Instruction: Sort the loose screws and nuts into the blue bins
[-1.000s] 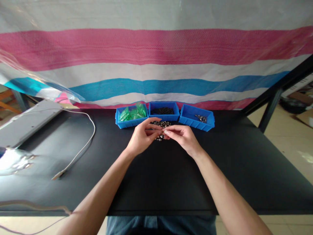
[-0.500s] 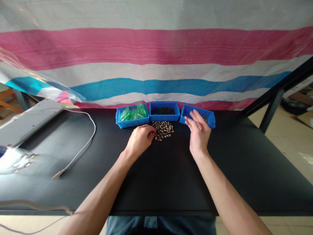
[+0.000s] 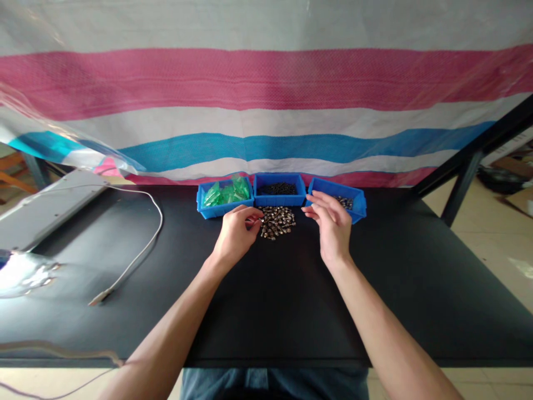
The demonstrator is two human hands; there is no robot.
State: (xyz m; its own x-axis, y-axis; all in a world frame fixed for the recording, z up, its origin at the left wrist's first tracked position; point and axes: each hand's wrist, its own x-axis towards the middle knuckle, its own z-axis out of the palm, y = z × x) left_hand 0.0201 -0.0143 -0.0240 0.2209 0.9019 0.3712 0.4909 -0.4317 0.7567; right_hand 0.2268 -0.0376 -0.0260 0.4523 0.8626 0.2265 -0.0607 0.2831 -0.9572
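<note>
My left hand (image 3: 238,232) is at the left edge of a heap of small shiny metal parts (image 3: 278,222), thumb and forefinger pinched together. A tiny metal part seems to sit at the fingertips, too small to make out in detail. To the right of the heap, my right hand (image 3: 333,225) is held above the table with its fingers apart and slightly curled, nothing visible in them. It partly covers the front left of a blue bin (image 3: 358,206) that contains small metallic pieces (image 3: 345,202).
A blue bin (image 3: 225,210) of green plastic pieces (image 3: 228,193) and another blue bin (image 3: 280,200) of dark screw-like pieces (image 3: 282,188) stand behind the heap. On the black table (image 3: 275,305), a white cable (image 3: 139,256) lies at left near a grey metal case (image 3: 50,208).
My right hand has moved left and slightly down, uncovering more of the right bin's contents. The left hand has turned and risen a little at the heap's edge.
</note>
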